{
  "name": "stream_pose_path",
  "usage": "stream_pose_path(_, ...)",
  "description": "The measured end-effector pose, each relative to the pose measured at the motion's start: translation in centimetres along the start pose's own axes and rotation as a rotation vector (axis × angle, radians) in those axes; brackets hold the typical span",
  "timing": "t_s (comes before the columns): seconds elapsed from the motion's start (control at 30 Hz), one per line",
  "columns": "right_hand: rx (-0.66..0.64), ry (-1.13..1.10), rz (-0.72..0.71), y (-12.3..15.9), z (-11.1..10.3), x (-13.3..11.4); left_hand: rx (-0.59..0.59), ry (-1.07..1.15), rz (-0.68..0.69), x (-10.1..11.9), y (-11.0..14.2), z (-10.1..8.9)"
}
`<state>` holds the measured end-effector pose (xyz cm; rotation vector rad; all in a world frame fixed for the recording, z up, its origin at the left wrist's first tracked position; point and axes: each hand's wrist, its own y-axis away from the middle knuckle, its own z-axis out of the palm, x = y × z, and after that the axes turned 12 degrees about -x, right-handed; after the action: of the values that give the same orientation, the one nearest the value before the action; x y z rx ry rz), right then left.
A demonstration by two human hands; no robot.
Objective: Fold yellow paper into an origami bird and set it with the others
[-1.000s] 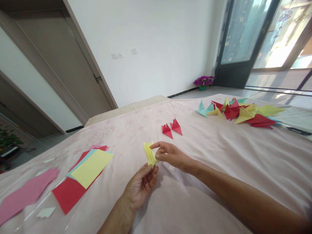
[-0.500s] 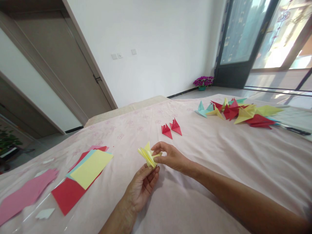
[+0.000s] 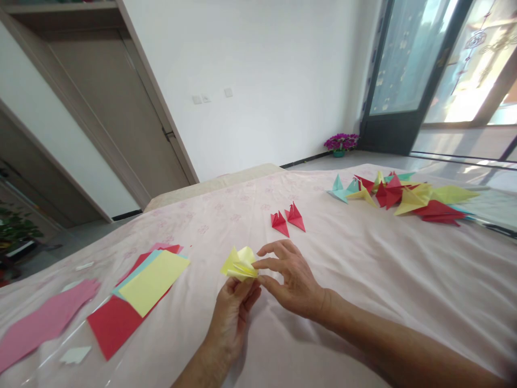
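Observation:
A piece of folded yellow origami paper (image 3: 239, 264) is held just above the cloth, its flaps spread apart. My left hand (image 3: 238, 302) pinches its bottom edge between thumb and fingers. At the right corner of the paper, the thumb and index finger of my right hand (image 3: 293, 280) close loosely on the edge, while the other fingers are spread. Beyond my hands stand two small red folded paper cranes (image 3: 279, 223), side by side. The inner folds of the yellow paper are partly hidden by my fingers.
Flat coloured sheets (image 3: 155, 280) lie stacked to the left, beside pink paper (image 3: 48, 318) and white scraps (image 3: 76, 354). Several folded cranes (image 3: 414, 198) are heaped at the far right. A pale pink cloth (image 3: 343, 237) with wrinkles covers the table.
The yellow paper has turned from upright to tilted left, and its flaps have opened wider. My right hand's fingers have spread more. The camera view has tipped up slightly.

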<state>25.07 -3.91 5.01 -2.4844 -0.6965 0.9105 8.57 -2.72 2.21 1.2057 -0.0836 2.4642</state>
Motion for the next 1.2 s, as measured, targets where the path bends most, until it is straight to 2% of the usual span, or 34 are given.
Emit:
stream_pose_path(0.17,0.074,-0.143,-0.015,0.4,1.3,-0.3,0.057,-0.227,0.183,0.0,0.1,0.4)
stream_pose_path(0.33,0.114,-0.258,-0.017,0.8,2.5,-0.1,0.119,-0.413,0.293,-0.4,0.0,-0.2)
stream_pose_path(0.43,0.11,-0.292,-0.054,0.8,2.7,0.1,0.091,-0.479,0.318,-0.6,-0.2,-0.7)
stream_pose_path(0.63,0.086,-0.328,-0.128,0.9,2.9,0.8,0.01,-0.6,0.267,-0.9,0.0,-1.4)
stream_pose_path(0.83,0.094,-0.346,-0.18,0.9,2.9,1.1,0.031,-0.579,0.237,-0.3,0.6,-0.6)
stream_pose_path(1.0,0.109,-0.352,-0.213,0.8,2.4,1.4,-0.092,-0.466,0.184,0.7,0.6,0.1)
stream_pose_path(1.2,0.048,-0.331,-0.271,0.6,1.6,2.1,-0.268,-0.172,0.028,2.1,-0.7,-1.3)
